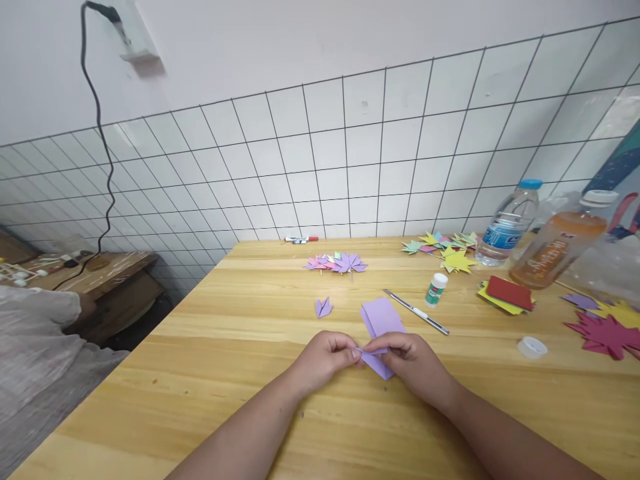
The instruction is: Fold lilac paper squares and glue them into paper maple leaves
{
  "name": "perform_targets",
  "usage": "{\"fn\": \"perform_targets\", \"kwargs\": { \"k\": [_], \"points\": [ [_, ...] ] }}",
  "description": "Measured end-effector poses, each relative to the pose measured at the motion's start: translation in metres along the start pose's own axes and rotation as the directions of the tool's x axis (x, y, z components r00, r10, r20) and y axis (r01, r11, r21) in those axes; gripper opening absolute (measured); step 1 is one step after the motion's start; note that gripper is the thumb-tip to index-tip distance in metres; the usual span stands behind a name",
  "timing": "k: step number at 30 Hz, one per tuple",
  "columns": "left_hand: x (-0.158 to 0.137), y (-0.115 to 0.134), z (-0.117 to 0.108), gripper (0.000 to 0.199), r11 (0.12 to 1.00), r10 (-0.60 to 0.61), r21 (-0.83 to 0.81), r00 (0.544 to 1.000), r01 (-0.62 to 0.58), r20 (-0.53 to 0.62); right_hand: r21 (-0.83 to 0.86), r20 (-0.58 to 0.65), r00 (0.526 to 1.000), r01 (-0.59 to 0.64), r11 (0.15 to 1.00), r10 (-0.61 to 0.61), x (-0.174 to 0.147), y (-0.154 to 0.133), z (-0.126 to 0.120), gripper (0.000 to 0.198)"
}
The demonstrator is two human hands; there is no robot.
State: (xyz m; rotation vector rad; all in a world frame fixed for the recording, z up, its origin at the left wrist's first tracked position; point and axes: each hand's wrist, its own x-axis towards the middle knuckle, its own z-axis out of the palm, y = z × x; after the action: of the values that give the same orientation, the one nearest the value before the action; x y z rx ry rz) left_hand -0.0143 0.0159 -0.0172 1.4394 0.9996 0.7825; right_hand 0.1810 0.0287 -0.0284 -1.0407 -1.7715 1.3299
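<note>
My hands met over the desk (210, 347), close to each other. My left hand (327, 359) pinched one end of a folded purple paper (374, 353) between thumb and fingers; my right hand (413, 363) pinched the other end, index finger reaching along its top edge. Both grips were narrow, and the paper ran from one to the other. Whether its lower part touched the desk, I could not tell

Just beyond my right hand lay purple sheets (383, 315), partly covered by my fingers. A small purple fold (324, 307) lay beyond my left hand, apart from the sheets. The knife (417, 311) lay aslant to the right of the sheets, and the glue (437, 290) stood upright near it. Farther right were a white cap (532, 347), a stack of red and yellow cards (509, 293) and a dark red leaf (607, 335). Behind these stood a water bottle (505, 233) and an orange drink (550, 248). Purple and pink leaves (350, 263) lay ahead of me, yellow and green ones farther right, and a marker (301, 239) lay by the wall
</note>
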Motion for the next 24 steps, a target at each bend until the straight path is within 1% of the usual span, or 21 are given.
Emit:
{"fn": "perform_targets", "kwargs": {
  "k": [3,6,8,10,12,14,16,18,21,24],
  "points": [
    [-0.001,0.001,0.0,0.032,1.0,0.009,0.018,1.0,-0.01,0.015,0.01,-0.015,1.0,-0.016,1.0,0.016,0.0,0.002,0.001,0.023],
    [-0.001,0.001,0.0,0.03,1.0,-0.008,0.014,1.0,0.008,0.003,-0.002,-0.017,0.999,-0.04,0.999,0.04,0.0,0.0,0.001,0.023],
    [0.0,0.0,0.0,0.027,1.0,-0.02,0.003,1.0,0.02,-0.001,0.006,-0.005,0.998,-0.067,0.998,0.067,-0.001,-0.004,0.001,0.023],
    [0.0,0.0,0.001,0.025,1.0,-0.027,0.001,1.0,0.027,-0.01,0.053,0.021,0.997,-0.072,0.996,0.071,-0.001,-0.007,-0.001,0.025],
    [-0.001,0.001,0.002,0.024,0.999,-0.026,0.036,0.999,0.027,-0.027,0.111,0.042,0.998,-0.052,0.992,0.048,-0.001,-0.01,-0.003,0.032],
    [-0.001,0.001,0.005,0.025,0.992,-0.018,0.12,0.998,0.024,-0.054,0.135,0.041,0.999,-0.036,0.99,0.03,-0.001,-0.012,-0.005,0.038],
    [-0.002,0.001,0.007,0.027,0.975,-0.003,0.221,0.996,0.022,-0.085,0.097,0.031,0.999,-0.033,0.995,0.03,-0.001,-0.011,-0.004,0.041],
    [-0.002,0.0,0.009,0.027,0.955,0.007,0.295,0.995,0.024,-0.104,0.013,0.03,0.998,-0.051,0.999,0.051,0.0,-0.01,-0.002,0.036],
    [-0.003,0.0,0.01,0.027,0.94,0.023,0.34,0.994,0.016,-0.109,-0.133,0.018,0.997,-0.074,0.988,0.077,0.002,-0.008,0.002,0.025],
    [-0.003,-0.001,0.013,0.026,0.937,0.048,0.349,0.99,0.001,-0.132,-0.174,-0.005,0.998,-0.06,0.983,0.06,0.002,-0.006,0.003,0.02]
  ]
}}
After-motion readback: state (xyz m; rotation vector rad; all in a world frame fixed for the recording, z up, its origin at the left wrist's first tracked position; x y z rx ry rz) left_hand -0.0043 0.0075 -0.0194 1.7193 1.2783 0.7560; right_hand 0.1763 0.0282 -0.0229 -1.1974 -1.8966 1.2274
